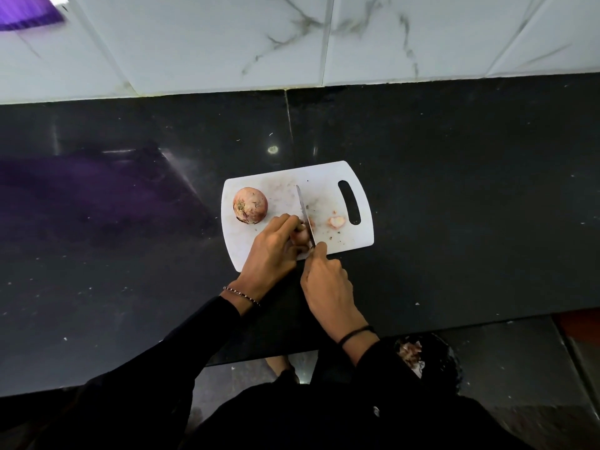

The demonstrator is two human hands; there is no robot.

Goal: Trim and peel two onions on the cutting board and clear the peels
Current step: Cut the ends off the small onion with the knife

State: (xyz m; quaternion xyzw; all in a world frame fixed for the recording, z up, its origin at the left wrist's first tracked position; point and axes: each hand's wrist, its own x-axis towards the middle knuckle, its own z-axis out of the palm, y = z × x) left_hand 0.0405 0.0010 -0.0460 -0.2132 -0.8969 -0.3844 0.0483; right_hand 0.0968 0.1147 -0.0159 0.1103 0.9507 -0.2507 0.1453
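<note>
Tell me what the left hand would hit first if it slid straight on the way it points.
The knife, its blade just past the fingertips; the left hand grips the nearer onion on the cutting board. Depth is unclear.

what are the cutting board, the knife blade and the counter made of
Cutting board: probably plastic. It is thin, uniformly white and matte, with a moulded handle slot.
Knife: the blade looks like steel, grey with a dull sheen.
Countertop: likely polished dark stone, perhaps granite. It is black and speckled, and glossy enough to show reflections.
</note>
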